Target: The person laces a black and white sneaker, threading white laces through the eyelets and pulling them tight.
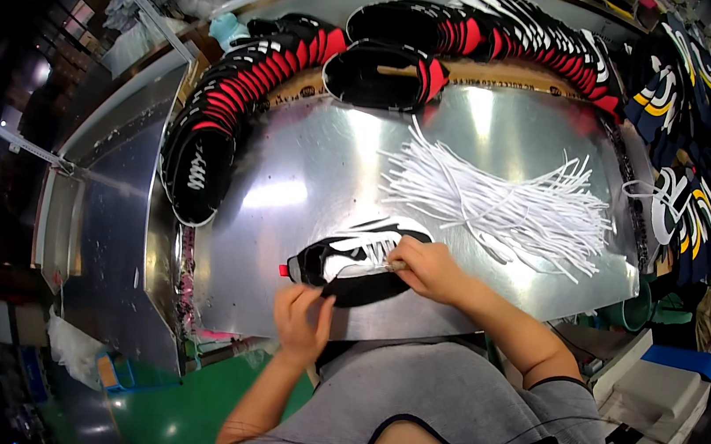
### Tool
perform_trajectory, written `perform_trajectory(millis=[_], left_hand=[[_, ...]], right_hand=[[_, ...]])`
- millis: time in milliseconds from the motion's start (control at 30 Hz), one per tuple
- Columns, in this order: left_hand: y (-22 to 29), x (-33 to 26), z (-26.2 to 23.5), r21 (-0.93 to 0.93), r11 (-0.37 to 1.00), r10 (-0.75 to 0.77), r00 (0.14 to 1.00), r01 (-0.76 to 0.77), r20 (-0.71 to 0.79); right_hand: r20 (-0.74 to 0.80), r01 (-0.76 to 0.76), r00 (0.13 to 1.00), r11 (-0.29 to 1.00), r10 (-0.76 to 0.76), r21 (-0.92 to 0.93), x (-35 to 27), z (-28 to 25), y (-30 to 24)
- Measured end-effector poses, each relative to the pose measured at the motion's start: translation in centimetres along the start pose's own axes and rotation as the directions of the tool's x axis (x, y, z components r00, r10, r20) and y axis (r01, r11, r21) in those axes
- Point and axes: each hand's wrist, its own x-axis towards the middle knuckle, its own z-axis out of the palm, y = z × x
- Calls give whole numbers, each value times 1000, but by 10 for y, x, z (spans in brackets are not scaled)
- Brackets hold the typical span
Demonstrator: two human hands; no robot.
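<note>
A black, white and grey shoe upper [359, 262] lies on its side on the metal tabletop in front of me, a red tab at its left end. White shoelace [377, 248] crosses its eyelet area. My right hand [428, 271] is closed at the right end of the lacing, thumb and finger pinching the lace; the exact grip is partly hidden. Beside the upper's lower left edge, my left hand [302, 317] is raised with bent fingers and the thumb apart, and nothing shows in it.
A bundle of white shoelaces [500, 200] lies right of centre. Rows of nested black and red uppers [248, 85] curve along the table's back and left; a single one [373, 78] sits between. Navy and yellow uppers [691, 201] hang at the right. A metal side panel [111, 227] stands left.
</note>
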Motion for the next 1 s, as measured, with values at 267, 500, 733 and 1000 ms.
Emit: perform_trajectory(millis=[267,500,733,1000], left_hand=[[16,21,-2,-824,-105,-731,519,557,443],[-62,95,-60,191,964,-237,923,185,302],[-265,135,-4,883,470,-464,852,5,243],[-225,107,38,581,781,-318,947,230,52]], right_hand=[[126,-207,978,853,167,479,25,36,-31],[-182,-284,928,933,326,222,49,-6,11],[-8,-333,940,914,341,-232,34,-105,38],[72,-360,911,868,406,-343,-10,-85,62]])
